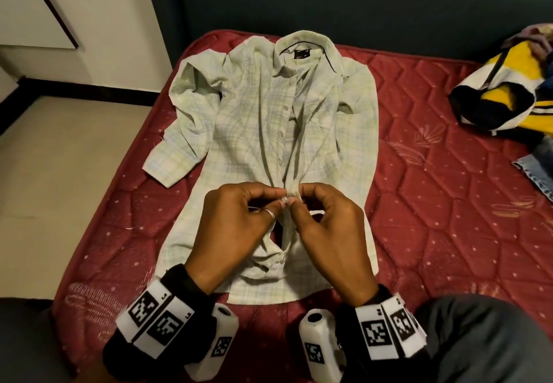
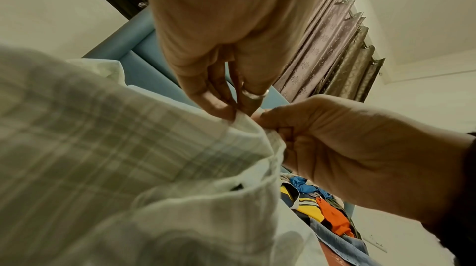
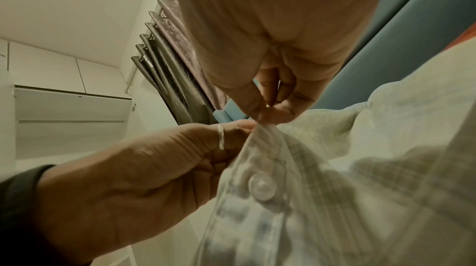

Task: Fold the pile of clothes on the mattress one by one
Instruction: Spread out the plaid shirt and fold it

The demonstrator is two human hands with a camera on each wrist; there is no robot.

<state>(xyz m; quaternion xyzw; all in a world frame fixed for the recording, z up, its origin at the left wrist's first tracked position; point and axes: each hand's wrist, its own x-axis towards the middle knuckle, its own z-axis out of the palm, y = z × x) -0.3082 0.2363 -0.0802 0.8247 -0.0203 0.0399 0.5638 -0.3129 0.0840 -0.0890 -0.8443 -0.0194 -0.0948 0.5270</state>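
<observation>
A pale green plaid shirt point(image 1: 257, 119) lies face up on the red quilted mattress point(image 1: 434, 203), collar at the far end, its left sleeve bunched beside it. Both hands meet over the lower part of the button placket. My left hand point(image 1: 239, 218), with a ring on it, pinches one front edge of the shirt point(image 2: 154, 148). My right hand point(image 1: 326, 221) pinches the other edge right next to it. In the right wrist view a white button point(image 3: 262, 187) sits on the placket just below the pinched spot. The fingertips touch each other over the cloth.
A heap of other clothes point(image 1: 508, 92), with a yellow, white and black garment on top and denim point(image 1: 535, 170) beside it, lies at the mattress's right side. A blue padded headboard point(image 1: 329, 2) stands behind. The floor point(image 1: 59, 158) drops off at the left.
</observation>
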